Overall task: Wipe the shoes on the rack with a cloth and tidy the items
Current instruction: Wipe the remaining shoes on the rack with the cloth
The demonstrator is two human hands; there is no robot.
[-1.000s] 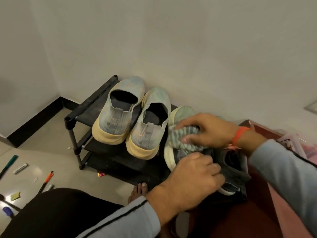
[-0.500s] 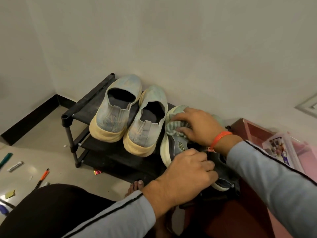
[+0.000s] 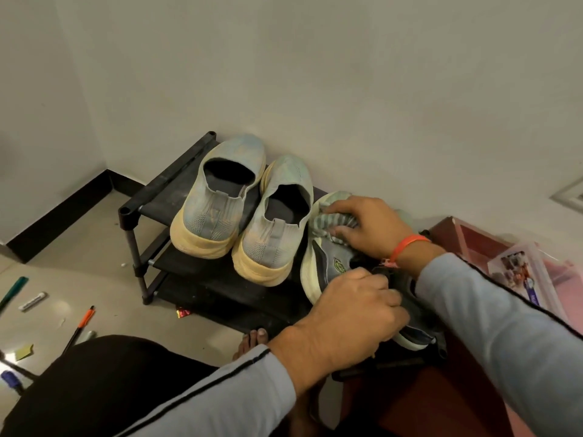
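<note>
Now I'm wiping: my right hand grasps the cloth on the dark shoe, my left hand grasping its heel; next, I'd rub toward the toe.

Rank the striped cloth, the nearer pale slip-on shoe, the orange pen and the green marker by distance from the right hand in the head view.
1. striped cloth, under the right hand.
2. pale slip-on shoe, just left on the rack.
3. orange pen, on the floor, left.
4. green marker, far left edge.

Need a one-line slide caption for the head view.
Right hand wipes grey sneaker with striped cloth; left hand steadies it.
</note>
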